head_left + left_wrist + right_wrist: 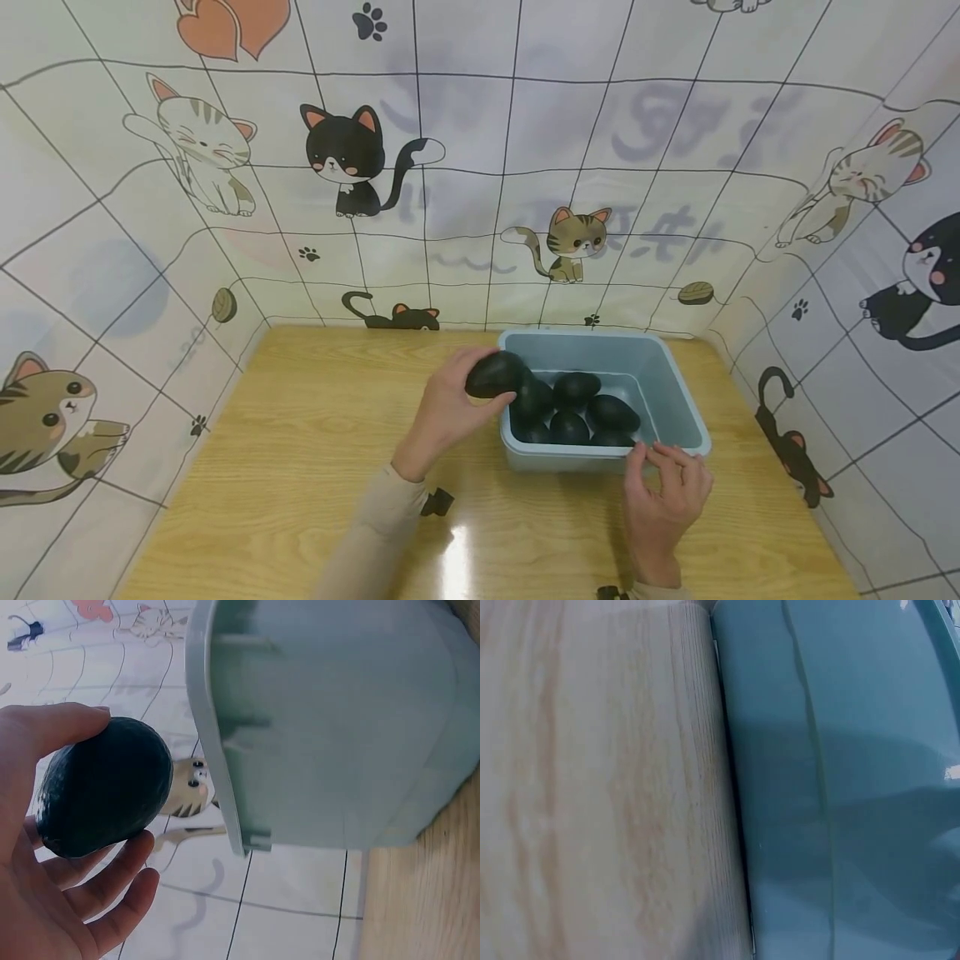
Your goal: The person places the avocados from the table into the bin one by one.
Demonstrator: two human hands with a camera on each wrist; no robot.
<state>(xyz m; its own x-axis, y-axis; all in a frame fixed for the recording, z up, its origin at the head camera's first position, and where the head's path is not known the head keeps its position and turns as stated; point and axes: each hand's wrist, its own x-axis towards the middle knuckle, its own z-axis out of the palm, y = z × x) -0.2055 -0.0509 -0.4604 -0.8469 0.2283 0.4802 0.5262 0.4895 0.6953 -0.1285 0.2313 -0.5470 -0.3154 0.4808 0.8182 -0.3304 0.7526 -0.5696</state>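
Note:
My left hand [448,410] grips a dark avocado [492,374], thumb on one side and fingers round the other. In the head view this avocado overlaps the left rim of a pale blue plastic bin [679,398]; in the left wrist view the held avocado [105,787] shows beside the bin's outer wall [337,742]. Several more avocados [612,413] lie together inside the bin, mostly toward its left and near side. At the near right corner, my right hand [667,492] holds the bin's rim with thumb and fingertips. That hand is out of sight in the right wrist view.
The bin stands at the back right of a wooden table [315,417]. Walls covered in cat-patterned sheeting [465,200] enclose the table at the back and on both sides. A small black clip-like piece [437,502] sits by the left cuff.

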